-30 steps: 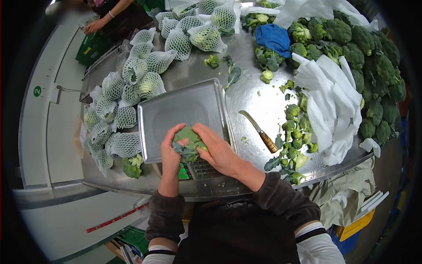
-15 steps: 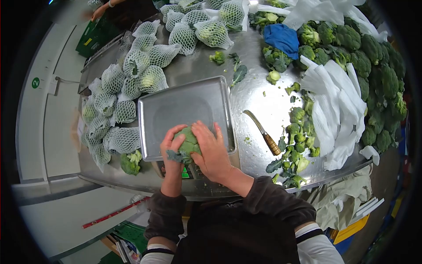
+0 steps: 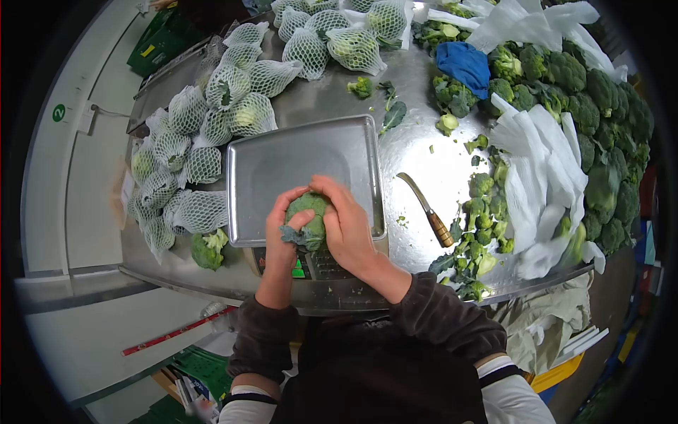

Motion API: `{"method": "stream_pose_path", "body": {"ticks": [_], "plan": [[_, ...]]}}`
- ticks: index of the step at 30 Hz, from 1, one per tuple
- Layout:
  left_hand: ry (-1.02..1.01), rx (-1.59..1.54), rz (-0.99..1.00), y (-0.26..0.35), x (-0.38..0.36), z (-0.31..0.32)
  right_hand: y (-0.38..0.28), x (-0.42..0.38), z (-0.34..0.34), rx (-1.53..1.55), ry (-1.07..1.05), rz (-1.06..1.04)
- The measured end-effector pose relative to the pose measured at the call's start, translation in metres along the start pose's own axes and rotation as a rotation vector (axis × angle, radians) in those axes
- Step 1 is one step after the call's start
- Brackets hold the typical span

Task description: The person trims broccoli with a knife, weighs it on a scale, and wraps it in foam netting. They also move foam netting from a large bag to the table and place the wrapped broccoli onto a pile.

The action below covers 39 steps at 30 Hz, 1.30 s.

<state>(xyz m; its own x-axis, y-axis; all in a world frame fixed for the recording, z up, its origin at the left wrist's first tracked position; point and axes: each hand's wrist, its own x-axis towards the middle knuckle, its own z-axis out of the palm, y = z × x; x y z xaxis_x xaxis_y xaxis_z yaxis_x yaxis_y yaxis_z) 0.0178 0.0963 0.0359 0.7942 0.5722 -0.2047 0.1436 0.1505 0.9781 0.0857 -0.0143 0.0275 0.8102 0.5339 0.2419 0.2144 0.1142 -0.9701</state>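
Note:
Between both palms I hold a head of broccoli (image 3: 315, 214), with a leaf hanging from its lower side. My left hand (image 3: 281, 230) wraps its left side, thumb across the front. Around the top and right side curls my right hand (image 3: 352, 232). The broccoli is over the near part of a metal scale tray (image 3: 296, 145); whether it touches the tray is hidden. Below the hands, the scale's green display (image 3: 299, 269) is partly covered. To the right lies a curved knife (image 3: 429, 213) with a wooden handle.
Broccoli heads in white mesh sleeves (image 3: 229, 88) line the left and back. A bare broccoli head (image 3: 207, 249) sits near the front edge. Rightward are cut broccoli trimmings (image 3: 482, 219), white mesh sleeves (image 3: 542, 177), a blue cloth (image 3: 463, 65) and a broccoli pile (image 3: 600, 134).
My right hand has shifted from over the top of the broccoli to its right side, exposing more of the head. The whole view has shifted slightly.

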Motion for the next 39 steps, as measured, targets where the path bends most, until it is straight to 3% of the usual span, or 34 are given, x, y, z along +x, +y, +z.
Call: {"method": "stream_pose_path", "body": {"ticks": [2, 5, 7, 14, 17, 19, 23, 27, 33, 35, 36, 37, 39], "plan": [[-0.009, -0.13, -0.025, -0.003, 0.001, 0.0, 0.003, -0.003, 0.002, 0.019, 0.007, -0.092], [0.032, -0.059, 0.07, -0.012, 0.002, -0.002, 0.004, -0.009, 0.004, 0.137, 0.122, -0.047], [0.067, -0.17, -0.053, -0.006, 0.001, 0.0, 0.005, -0.012, 0.004, 0.182, 0.172, -0.062], [0.051, -0.233, -0.008, -0.005, -0.003, 0.0, 0.007, -0.006, 0.016, 0.304, 0.285, -0.062], [0.041, -0.283, 0.034, -0.007, -0.002, -0.003, 0.001, -0.001, 0.019, 0.12, 0.202, -0.196], [0.056, -0.002, 0.122, -0.013, 0.001, -0.007, 0.005, 0.002, 0.021, -0.036, 0.183, -0.195], [0.01, 0.024, 0.109, -0.011, 0.003, -0.002, -0.003, 0.004, 0.021, -0.122, 0.192, -0.059], [0.03, 0.2, 0.229, -0.019, 0.008, -0.006, -0.004, 0.013, 0.021, -0.145, 0.19, -0.053], [0.079, 0.314, 0.275, -0.011, 0.014, -0.005, 0.021, 0.034, 0.025, -0.223, -0.077, 0.134], [0.016, 0.177, 0.108, -0.018, 0.021, -0.012, 0.03, 0.038, 0.023, -0.182, -0.128, 0.155], [-0.026, 0.074, 0.063, -0.014, 0.022, -0.012, 0.029, 0.043, 0.021, 0.086, -0.158, 0.25], [-0.031, 0.08, 0.078, -0.01, 0.023, -0.01, 0.029, 0.048, 0.019, 0.355, -0.183, 0.343], [0.011, 0.32, 0.241, -0.008, 0.019, -0.001, 0.031, 0.043, 0.013, 0.473, -0.133, 0.44]]}}
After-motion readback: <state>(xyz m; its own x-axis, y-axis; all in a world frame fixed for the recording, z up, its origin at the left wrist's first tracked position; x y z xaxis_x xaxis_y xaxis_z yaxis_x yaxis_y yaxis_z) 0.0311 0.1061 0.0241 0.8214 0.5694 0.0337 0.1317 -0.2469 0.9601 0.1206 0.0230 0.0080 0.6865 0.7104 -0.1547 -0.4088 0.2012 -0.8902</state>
